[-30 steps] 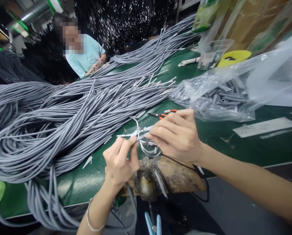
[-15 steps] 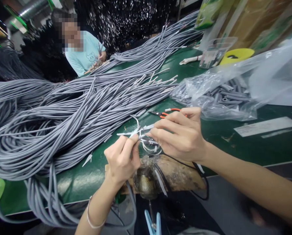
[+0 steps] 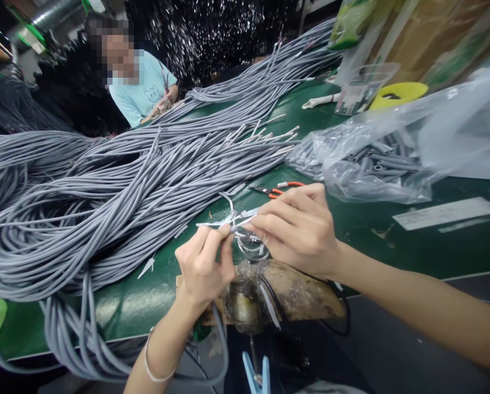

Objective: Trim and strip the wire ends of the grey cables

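Note:
My left hand (image 3: pixel 206 262) pinches the end of a grey cable (image 3: pixel 224 342), which loops up from below the table edge. Close on its right, my right hand (image 3: pixel 296 230) has its fingertips closed on a thin white strand (image 3: pixel 243 221) that runs out from the cable end. Behind the fingertips lie white strips and scraps (image 3: pixel 212 223) and a curl of whitish cord (image 3: pixel 229 202). Orange-handled pliers (image 3: pixel 271 191) rest on the table just past my right hand, partly hidden by it.
Bundles of grey cables (image 3: pixel 84 213) cover the green table (image 3: pixel 413 246) at left. A plastic bag of grey tubes (image 3: pixel 376 158), a yellow container (image 3: pixel 398 94) and a clear cup (image 3: pixel 365 87) stand right. A wooden block (image 3: pixel 306 293) sits at the front edge. Across, a person (image 3: pixel 140 87) holds wires.
My right hand has shifted slightly left and turned a little. My left hand has hardly moved. The person across has moved a hand slightly.

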The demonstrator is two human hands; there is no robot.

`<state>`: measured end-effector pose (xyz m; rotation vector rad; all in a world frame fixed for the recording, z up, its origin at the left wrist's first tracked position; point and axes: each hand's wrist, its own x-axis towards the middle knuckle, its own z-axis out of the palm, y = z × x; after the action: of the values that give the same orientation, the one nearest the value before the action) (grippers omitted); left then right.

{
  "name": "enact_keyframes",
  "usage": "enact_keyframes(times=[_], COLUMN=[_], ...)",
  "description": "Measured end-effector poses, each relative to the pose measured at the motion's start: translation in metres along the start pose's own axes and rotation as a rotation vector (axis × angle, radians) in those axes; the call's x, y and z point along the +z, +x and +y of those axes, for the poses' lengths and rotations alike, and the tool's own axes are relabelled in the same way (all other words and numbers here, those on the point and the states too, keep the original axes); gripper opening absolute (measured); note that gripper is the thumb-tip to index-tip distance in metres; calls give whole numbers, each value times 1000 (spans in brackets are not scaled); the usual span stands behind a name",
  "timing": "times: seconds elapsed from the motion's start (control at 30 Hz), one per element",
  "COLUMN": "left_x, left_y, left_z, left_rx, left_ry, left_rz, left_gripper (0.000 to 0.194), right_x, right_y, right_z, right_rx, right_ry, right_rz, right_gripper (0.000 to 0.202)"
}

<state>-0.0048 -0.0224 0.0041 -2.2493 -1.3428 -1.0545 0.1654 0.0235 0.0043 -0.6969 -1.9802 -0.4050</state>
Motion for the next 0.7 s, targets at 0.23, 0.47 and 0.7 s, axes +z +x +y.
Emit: enact_keyframes(times=[0.23, 0.47, 0.7], left_x=[2, 3, 2], left_y=[1, -3, 0], left_z=[4, 6, 4], left_rx=[-65, -257, -262], left_ry=[-125, -319, -388], left_rz=[46, 36, -62], left_gripper=[8, 15, 18], right_x=[10, 8, 4], right_y=[-3, 2, 5], right_z=[-7, -11, -6], right_rx=[380, 671, 700], right_ry=[458, 844, 864], right_rz=[-109, -156, -77], right_gripper=[17, 16, 19])
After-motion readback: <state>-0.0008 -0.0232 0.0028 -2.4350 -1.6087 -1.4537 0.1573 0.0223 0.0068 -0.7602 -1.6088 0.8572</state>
